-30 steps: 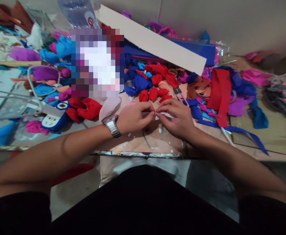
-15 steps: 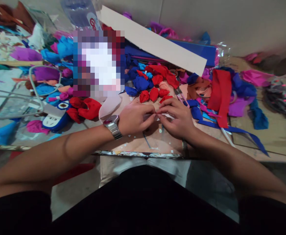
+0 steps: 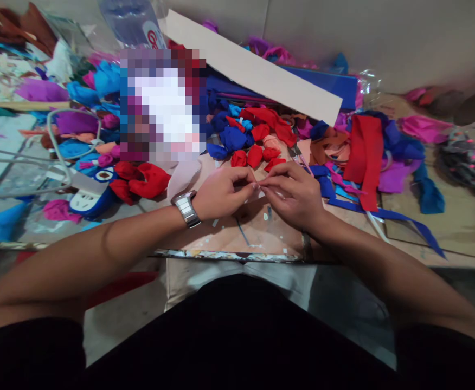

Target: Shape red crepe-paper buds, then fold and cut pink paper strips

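My left hand [image 3: 223,194], with a metal watch [image 3: 187,209] at the wrist, is closed in a pinch over the table [image 3: 221,238]. Its fingertips meet those of my right hand [image 3: 296,195], also pinching. Whatever lies between them is too small and covered to name; a bit of something whitish shows just below the fingertips. A pale pink paper strip [image 3: 184,176] curls beside my left wrist. Just beyond the fingers lie several crumpled red paper pieces [image 3: 255,156] and blue ones [image 3: 233,138].
A long pale board [image 3: 254,67] leans across the back near a plastic bottle [image 3: 134,27]. Red strips [image 3: 361,160] and a blue strip [image 3: 420,230] lie at right on cardboard [image 3: 457,222]. At left are a blue-and-white tool [image 3: 93,195], a grey cable [image 3: 54,146] and red paper [image 3: 150,181].
My left wrist has rolled, so the watch band now faces up. The fingertips remain together, with the right hand's fingers slightly shifted.
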{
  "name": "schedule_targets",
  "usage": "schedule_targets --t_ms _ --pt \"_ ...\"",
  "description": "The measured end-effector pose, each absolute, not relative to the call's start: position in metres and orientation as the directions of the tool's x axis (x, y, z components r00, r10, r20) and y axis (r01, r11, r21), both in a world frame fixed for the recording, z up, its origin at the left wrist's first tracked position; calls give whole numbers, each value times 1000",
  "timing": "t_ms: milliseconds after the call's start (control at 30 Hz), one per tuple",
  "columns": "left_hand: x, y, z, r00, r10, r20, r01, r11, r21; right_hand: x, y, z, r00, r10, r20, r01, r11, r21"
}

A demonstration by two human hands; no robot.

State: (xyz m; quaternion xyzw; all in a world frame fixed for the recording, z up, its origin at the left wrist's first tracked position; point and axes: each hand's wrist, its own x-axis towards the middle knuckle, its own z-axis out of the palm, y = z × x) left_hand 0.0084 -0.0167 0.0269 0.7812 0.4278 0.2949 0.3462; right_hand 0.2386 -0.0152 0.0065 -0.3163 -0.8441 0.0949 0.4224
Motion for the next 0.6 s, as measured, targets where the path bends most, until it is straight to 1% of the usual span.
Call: schedule_targets --t_ms 100,167,300,400,500,600 --pt "9 -17 26 461 868 184 477 -417 773 238 -16 7 -427 644 634 470 758 -453" --pt "9 -19 25 464 861 210 501 -451 738 236 -17 8 -412 667 621 466 740 -485" --pt "11 -23 24 482 822 304 575 -558 598 233 -18 10 -386 711 588 447 702 -555" --pt "11 -24 23 510 788 345 602 -614 511 232 -18 11 -375 735 565 451 677 -581" --pt "11 -24 21 520 768 374 608 -640 469 233 -18 9 -376 754 539 451 657 -604" --pt "11 -23 19 522 756 395 604 -654 455 234 -17 7 -392 766 510 457 643 -615"
